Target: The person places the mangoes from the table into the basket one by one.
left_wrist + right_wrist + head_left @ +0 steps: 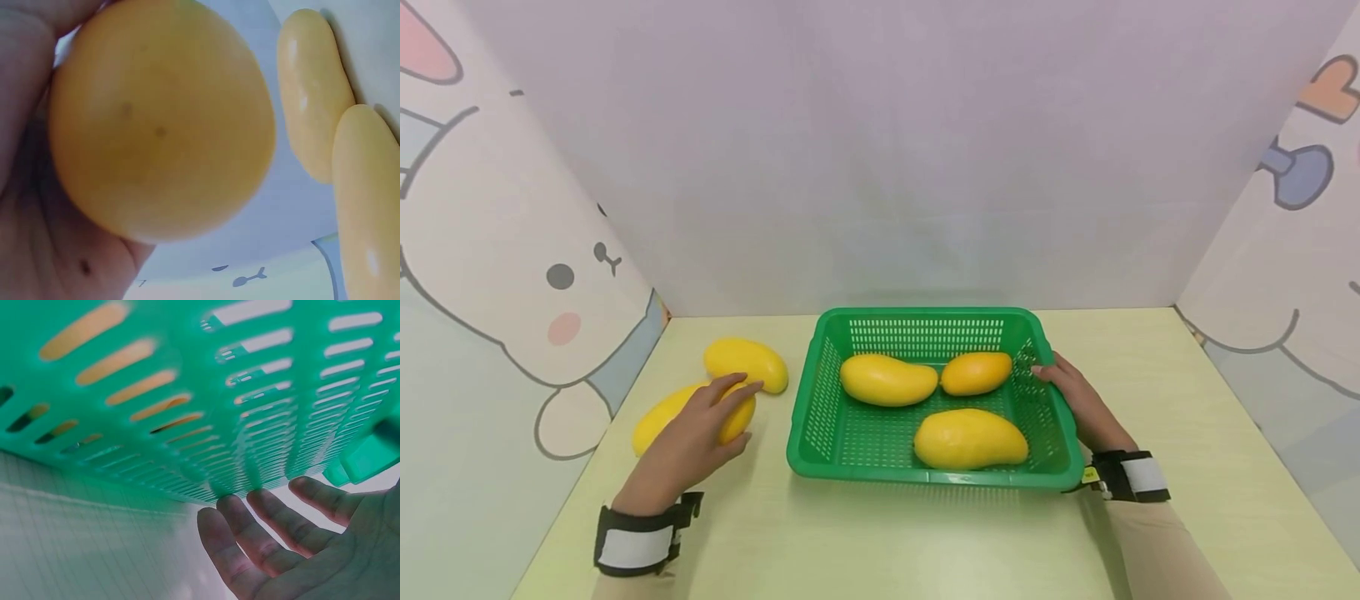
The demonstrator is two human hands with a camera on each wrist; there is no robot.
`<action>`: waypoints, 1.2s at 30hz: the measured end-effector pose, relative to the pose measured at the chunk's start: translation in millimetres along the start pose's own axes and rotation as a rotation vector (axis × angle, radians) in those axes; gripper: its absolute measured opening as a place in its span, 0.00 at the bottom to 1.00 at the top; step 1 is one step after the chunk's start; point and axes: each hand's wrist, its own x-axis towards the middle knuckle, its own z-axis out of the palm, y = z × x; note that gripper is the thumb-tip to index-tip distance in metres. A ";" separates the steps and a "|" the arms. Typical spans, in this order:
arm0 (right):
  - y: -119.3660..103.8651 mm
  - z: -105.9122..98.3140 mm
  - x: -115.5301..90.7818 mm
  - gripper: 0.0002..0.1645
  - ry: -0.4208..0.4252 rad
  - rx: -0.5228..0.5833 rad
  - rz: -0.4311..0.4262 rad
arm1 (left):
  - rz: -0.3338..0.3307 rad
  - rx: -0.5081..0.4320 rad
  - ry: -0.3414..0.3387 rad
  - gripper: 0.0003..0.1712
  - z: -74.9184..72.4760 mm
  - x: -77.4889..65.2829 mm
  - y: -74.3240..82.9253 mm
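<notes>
My left hand (688,446) grips an orange-yellow mango (162,125) at the left side of the table; in the head view the hand covers part of it. Two longer yellow mangoes lie close by, one behind the hand (745,362) and one partly hidden by it (658,421). My right hand (1086,404) holds the right side of a green perforated basket (932,477). Its thumb reaches over the rim, while the fingers (269,550) lie against the outer wall in the right wrist view. Inside the basket are two yellow mangoes (887,381) and a smaller orange one (976,373).
The pale yellow table (925,550) runs back to a plain whitish wall (910,167). Panels with cartoon drawings (497,275) stand on the left and right. The basket's back rim lies near the rear edge of the table.
</notes>
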 end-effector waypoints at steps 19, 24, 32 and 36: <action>2.2 -2.7 0.6 0.38 -0.007 0.029 -0.020 | 0.196 -0.037 0.194 0.38 -21.2 0.0 30.6; 2.3 -1.5 0.3 0.38 -0.005 0.019 -0.011 | 0.221 -0.031 0.199 0.38 -21.7 0.8 33.7; 2.6 -0.8 -0.2 0.38 -0.004 0.022 -0.017 | 0.263 -0.043 0.196 0.38 -24.2 7.5 42.9; 1.9 -0.7 -0.5 0.38 -0.011 0.026 -0.019 | 0.288 -0.038 0.195 0.38 -26.6 12.4 48.4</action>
